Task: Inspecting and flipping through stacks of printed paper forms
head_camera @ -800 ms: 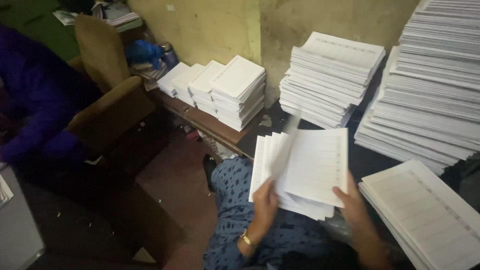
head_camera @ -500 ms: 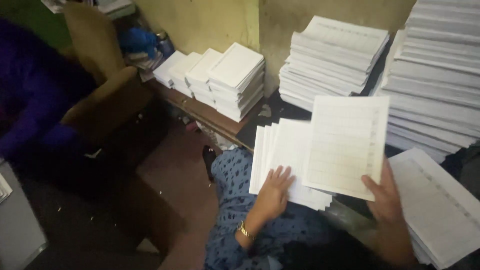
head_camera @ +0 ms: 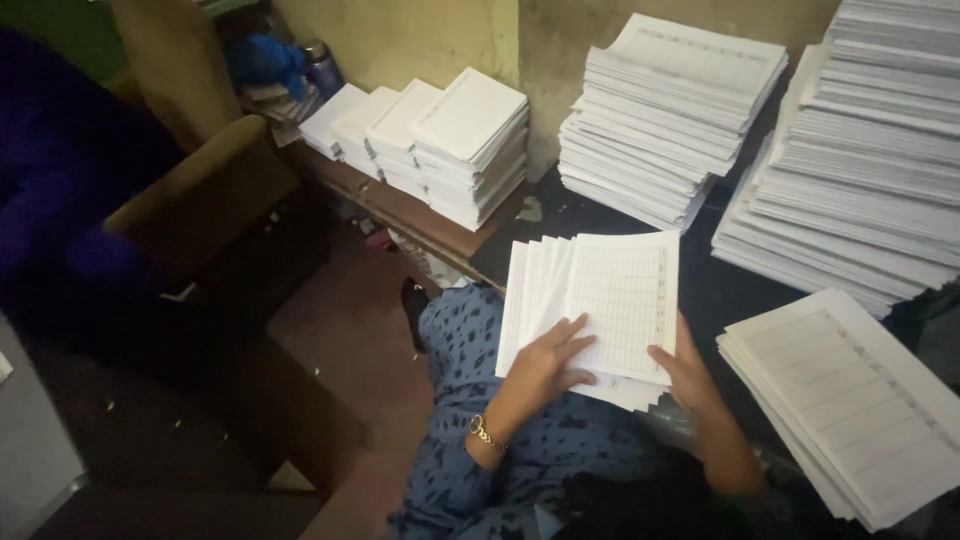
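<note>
Hands: our left hand (head_camera: pixel 548 362) presses flat, fingers spread, on the fanned sheets (head_camera: pixel 590 310), right hand (head_camera: pixel 688 372) pinching the top sheet's lower right edge, long axis pointing away.

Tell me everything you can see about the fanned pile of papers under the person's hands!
The fanned pile of papers is a bundle of white ruled sheets, spread sideways so several left edges show like steps. The top sheet carries faint printed lines and a narrow column near its right edge. It lies tilted over the person's lap, beside the dark table. The left hand presses flat on it; the right hand grips its lower right edge.
</note>
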